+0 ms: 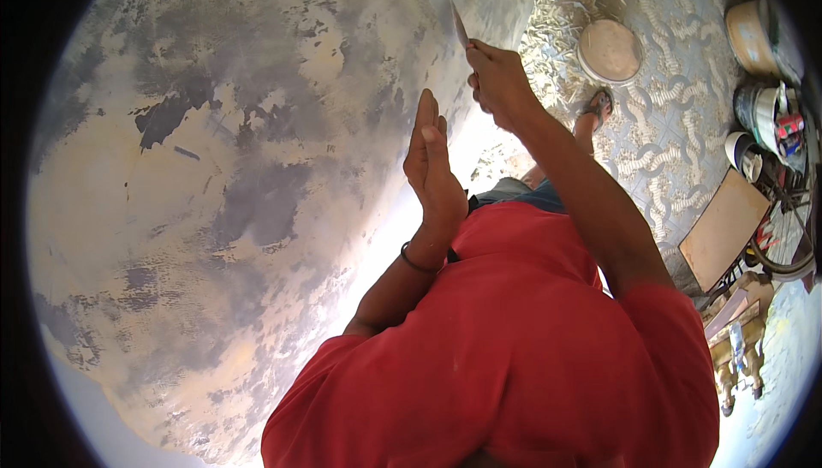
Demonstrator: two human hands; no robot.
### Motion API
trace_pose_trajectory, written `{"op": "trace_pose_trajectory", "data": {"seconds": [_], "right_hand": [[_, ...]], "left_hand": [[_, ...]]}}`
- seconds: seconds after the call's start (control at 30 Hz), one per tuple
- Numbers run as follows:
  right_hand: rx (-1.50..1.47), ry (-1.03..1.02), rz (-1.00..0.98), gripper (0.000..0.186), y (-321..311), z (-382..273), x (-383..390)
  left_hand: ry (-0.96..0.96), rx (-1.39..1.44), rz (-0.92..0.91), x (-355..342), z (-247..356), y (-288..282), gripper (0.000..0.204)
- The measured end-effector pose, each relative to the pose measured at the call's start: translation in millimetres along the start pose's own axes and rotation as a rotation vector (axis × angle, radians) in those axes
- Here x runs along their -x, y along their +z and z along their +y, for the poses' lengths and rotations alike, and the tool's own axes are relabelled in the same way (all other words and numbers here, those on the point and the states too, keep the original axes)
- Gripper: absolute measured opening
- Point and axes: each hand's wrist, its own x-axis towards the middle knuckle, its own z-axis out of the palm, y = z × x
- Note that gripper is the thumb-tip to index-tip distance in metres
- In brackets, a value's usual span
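My right hand [497, 87] grips a thin metal blade tool [459, 23], its tip pointing up beside the patchy grey-and-cream wall [205, 194] that fills the left of the head view. Just below and left of it, my left hand [435, 160] is held upright with fingers stretched out and lying together, holding nothing that I can see. It is near the wall; whether it touches the surface I cannot tell.
Patterned floor tiles [651, 108] are strewn with pale straw-like debris [561, 5] around a round lid [610, 48] and my sandalled foot [598, 107]. Along the right stand a tub [749, 35], a cluttered bucket [753, 108], a board [719, 228] and a bicycle wheel [779, 262].
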Motion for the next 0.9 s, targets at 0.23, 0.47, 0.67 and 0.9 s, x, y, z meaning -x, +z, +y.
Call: {"op": "trace_pose_trajectory", "data": {"seconds": [0.23,0.47,0.67,0.9], "right_hand": [[-0.085,0.101,-0.058,0.045,-3.7,30.9,48.8],[0.092,-0.081,-0.029,0.044,6.9,69.9,52.5],[-0.042,-0.027,0.008,0.042,3.8,50.6,7.3],[0.067,-0.126,-0.048,0.047,-3.0,51.8,20.5]], "left_hand": [[-0.045,-0.011,0.032,-3.8,-6.7,-6.9,0.066],[-0.066,-0.014,0.028,-8.3,-7.0,-8.3,0.065],[-0.029,-0.053,0.001,-14.6,-10.4,-13.8,0.064],[-0.083,-0.076,-0.017,-15.9,-11.5,-7.4,0.064]]}}
